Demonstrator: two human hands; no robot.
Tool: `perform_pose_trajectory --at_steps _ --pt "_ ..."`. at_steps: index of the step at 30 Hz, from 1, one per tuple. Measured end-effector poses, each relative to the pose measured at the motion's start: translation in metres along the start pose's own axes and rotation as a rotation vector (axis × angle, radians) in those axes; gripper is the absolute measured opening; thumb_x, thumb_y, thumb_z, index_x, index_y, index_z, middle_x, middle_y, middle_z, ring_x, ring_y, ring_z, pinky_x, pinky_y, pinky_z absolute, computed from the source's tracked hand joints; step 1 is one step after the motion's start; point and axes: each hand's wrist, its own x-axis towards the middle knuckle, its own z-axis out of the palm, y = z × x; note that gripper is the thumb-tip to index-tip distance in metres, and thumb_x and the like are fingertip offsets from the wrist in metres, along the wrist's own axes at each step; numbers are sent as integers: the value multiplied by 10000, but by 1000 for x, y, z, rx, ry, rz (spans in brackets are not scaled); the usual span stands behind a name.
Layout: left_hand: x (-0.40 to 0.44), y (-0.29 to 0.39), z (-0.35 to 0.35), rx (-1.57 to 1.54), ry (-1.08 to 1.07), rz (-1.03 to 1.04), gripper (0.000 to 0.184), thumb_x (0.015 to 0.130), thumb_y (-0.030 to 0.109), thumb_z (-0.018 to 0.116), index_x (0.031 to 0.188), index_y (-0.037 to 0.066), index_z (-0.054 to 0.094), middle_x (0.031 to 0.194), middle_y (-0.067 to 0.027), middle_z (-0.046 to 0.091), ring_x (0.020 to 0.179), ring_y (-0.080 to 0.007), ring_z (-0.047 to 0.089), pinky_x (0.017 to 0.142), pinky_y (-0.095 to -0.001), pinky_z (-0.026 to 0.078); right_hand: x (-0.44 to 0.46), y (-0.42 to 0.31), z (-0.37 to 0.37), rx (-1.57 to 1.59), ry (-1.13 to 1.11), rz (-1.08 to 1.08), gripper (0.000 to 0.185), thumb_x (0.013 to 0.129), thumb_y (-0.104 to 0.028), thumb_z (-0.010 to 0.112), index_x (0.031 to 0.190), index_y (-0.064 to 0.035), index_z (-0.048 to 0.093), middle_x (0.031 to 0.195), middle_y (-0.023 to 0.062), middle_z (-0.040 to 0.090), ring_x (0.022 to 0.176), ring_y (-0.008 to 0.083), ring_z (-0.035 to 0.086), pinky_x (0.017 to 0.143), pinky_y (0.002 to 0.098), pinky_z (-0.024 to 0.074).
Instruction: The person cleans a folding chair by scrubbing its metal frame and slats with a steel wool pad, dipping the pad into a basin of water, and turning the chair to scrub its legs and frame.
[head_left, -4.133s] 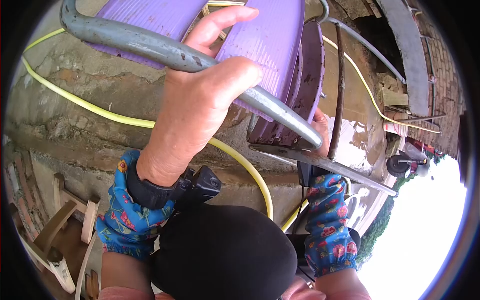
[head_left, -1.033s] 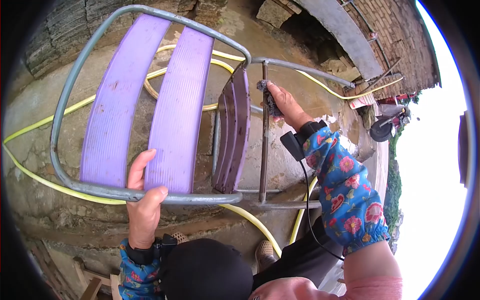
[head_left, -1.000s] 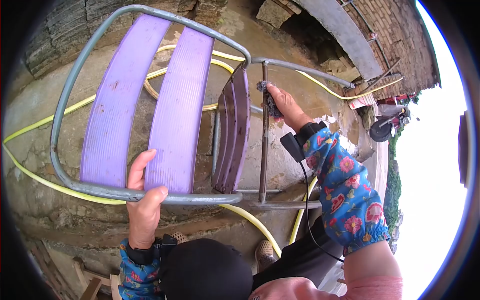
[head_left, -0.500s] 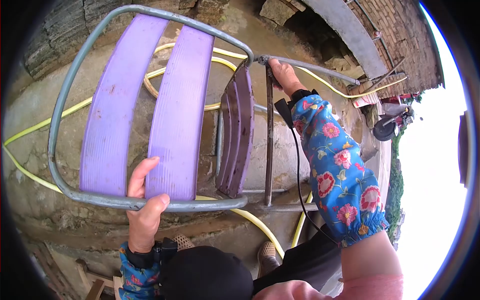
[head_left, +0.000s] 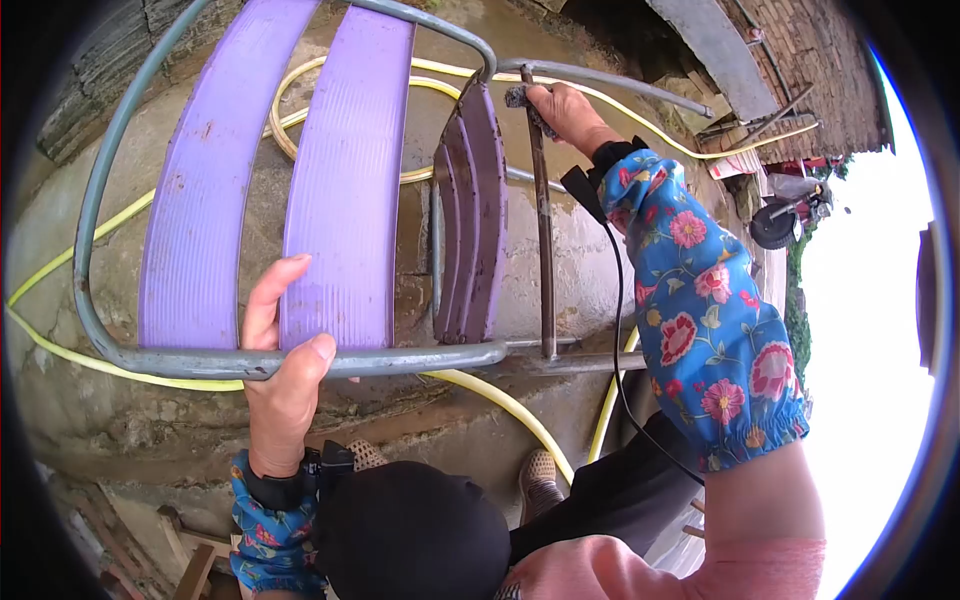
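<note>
A metal-framed chair [head_left: 345,180] with purple plastic slats is tilted up in front of me. Its near grey tube [head_left: 420,359] is gripped by my left hand [head_left: 284,375], with the thumb over the tube and fingers beside a slat. My right hand [head_left: 568,112] presses a dark grey scouring pad [head_left: 517,97] around the upper end of a thin, rusty-brown crossbar [head_left: 543,230] between the chair's legs. The palm and some fingers of that hand are hidden. The brownish undersides of further slats [head_left: 470,220] show beside the crossbar.
A yellow hose [head_left: 500,400] loops over the wet concrete ground behind and below the chair. Wooden pieces [head_left: 190,545] stand at the lower left. Stone blocks [head_left: 110,70] line the upper left. A parked motorbike [head_left: 790,215] and a brick wall [head_left: 830,80] are at the right.
The chair's near tube has risen in view with my left hand. My right hand has moved slightly down the crossbar from its corner joint, and the scouring pad shows more.
</note>
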Motion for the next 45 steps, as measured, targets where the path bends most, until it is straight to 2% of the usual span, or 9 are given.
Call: perform_pose_trajectory --at_steps 6,9,11,17,25,31,37,39,45 --pt "-2 -23 18 16 46 213 506 799 35 544 1294 -2 445 1275 -95 456 1165 -166 445 1020 -322 346 -87 24 8 -349 -36 -543 274 927 -260 445 814 -30 542 761 267 586 714 434 613 682 508 502" --pt "0 -22 18 17 58 212 453 831 15 543 1276 -1 458 1268 -76 457 1160 -143 431 1009 -300 337 -167 -2 5 -434 -140 -313 332 911 -313 486 893 17 516 708 219 610 697 399 632 682 490 505" --pt "1 -22 17 -83 60 177 388 870 27 547 1251 0 473 1244 -63 464 1122 -116 430 986 -278 338 -197 -10 0 -586 -188 -407 282 910 -280 514 888 0 495 698 175 535 617 351 612 552 442 500" --pt "1 -23 13 -91 111 143 339 893 50 548 1226 56 489 1205 -39 467 1022 -99 476 882 -267 420 -265 -29 -33 -620 -509 -559 319 878 -338 538 928 -24 526 747 136 603 673 304 644 607 423 512" --pt "12 -11 25 -104 65 176 368 855 44 514 1222 36 485 1099 -93 517 959 -133 533 845 -304 482 -273 -56 -2 -475 -173 -582 296 835 -319 634 951 -57 560 900 103 505 699 259 641 579 379 512" --pt "0 -20 17 -45 79 138 412 841 69 508 1251 50 477 1095 -103 528 965 -167 548 821 -367 529 -269 -38 -2 -285 -206 -508 238 796 -247 640 935 -73 553 872 106 534 753 302 632 600 413 520" --pt "-9 -31 13 -49 31 147 424 828 50 505 1251 54 480 1120 -91 510 1008 -157 516 920 -356 443 -283 -47 15 -252 -180 -423 238 738 -179 644 912 -76 518 862 113 493 707 315 615 585 415 504" --pt "-8 -28 22 -99 158 148 422 812 22 511 1232 41 487 1099 -48 486 868 -85 485 841 -286 438 -287 -53 30 -268 -216 -460 248 754 -190 642 937 -87 511 877 113 465 691 290 615 582 398 511" --pt "-3 -24 24 -22 145 146 448 834 90 512 1280 83 467 1204 -82 474 1075 -173 500 943 -369 431 -320 53 -58 -437 -279 -412 260 751 -228 661 931 -111 513 898 103 479 716 303 615 585 416 505"
